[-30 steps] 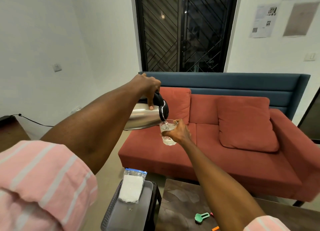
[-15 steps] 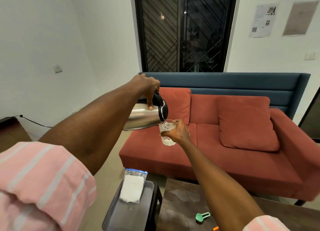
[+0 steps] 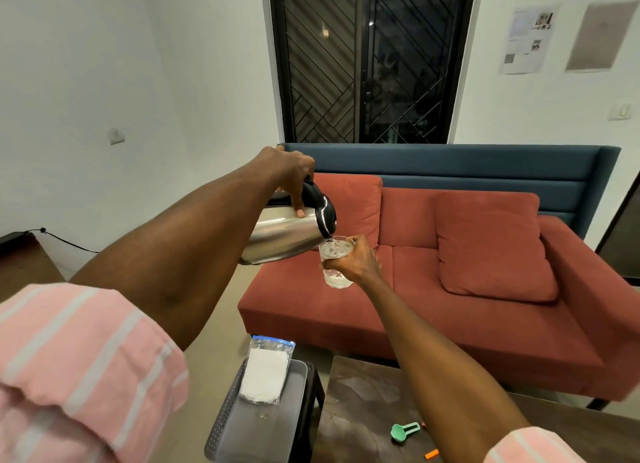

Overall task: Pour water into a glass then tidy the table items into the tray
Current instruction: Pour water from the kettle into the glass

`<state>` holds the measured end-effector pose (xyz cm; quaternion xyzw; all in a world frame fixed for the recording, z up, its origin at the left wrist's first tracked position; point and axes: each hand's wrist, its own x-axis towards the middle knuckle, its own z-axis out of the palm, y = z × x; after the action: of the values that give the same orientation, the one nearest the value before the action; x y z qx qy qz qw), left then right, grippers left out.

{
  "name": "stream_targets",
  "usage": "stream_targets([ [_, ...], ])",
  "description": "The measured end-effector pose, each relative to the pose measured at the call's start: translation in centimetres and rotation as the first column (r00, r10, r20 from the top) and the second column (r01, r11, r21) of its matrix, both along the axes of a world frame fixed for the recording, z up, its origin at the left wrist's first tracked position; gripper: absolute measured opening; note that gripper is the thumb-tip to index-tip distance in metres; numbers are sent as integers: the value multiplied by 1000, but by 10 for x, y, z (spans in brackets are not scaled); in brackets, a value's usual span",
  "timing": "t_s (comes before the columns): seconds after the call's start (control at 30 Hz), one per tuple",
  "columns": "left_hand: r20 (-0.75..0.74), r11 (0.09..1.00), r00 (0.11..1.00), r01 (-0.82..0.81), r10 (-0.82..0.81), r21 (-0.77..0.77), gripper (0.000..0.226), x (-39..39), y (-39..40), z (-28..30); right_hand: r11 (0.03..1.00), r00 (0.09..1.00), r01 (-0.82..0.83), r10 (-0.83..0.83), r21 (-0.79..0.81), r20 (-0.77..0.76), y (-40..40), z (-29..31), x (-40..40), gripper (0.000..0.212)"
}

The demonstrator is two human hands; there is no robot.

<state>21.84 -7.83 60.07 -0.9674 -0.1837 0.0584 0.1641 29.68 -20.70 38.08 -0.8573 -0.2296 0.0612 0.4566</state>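
Head view. Kettle (image 3: pixel 287 234): gripped at its handle by the left hand (image 3: pixel 289 171), tilted so the spout meets the glass (image 3: pixel 335 262). Glass: held mid-air above the sofa (image 3: pixel 485 310), wrapped by the right hand (image 3: pixel 356 261) fingers, raised to catch water. Tray (image 3: pixel 221 428): bag (image 3: pixel 266 372) laid inside. Table (image 3: pixel 360 410): green clip (image 3: pixel 403 431) and orange item (image 3: pixel 432 454) awaiting tidying.

Steel kettle (image 3: pixel 282 235) with black lid and handle, tipped spout-down, spout just over the rim of a clear glass (image 3: pixel 335 262); glass upright in mid-air, partly filled with water. Grey tray (image 3: pixel 258 438) with perforated side wall, set on a dark stand beside the table (image 3: pixel 363 403), holding a zip bag (image 3: pixel 266 374) of white material. On the dark table: a green scoop (image 3: pixel 403 431) and a small orange piece (image 3: pixel 431 454).
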Motion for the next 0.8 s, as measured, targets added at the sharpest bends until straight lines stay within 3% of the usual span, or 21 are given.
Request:
stream_targets([
  [0.27, 33, 993, 998, -58, 61, -100, 55, -7, 9, -6, 1000, 1000, 8, -8, 6, -10, -4, 0, 4, 85],
  [0.4, 76, 969, 992, -77, 97, -236, 59, -17, 20, -12, 1000, 1000, 13, -12, 15, -20, -5, 2, 4, 85],
  [0.8, 308, 751, 909, -8, 281, -661, 50, -51, 54, -70, 1000, 1000, -8, 8, 1, -16, -6, -8, 3, 97],
])
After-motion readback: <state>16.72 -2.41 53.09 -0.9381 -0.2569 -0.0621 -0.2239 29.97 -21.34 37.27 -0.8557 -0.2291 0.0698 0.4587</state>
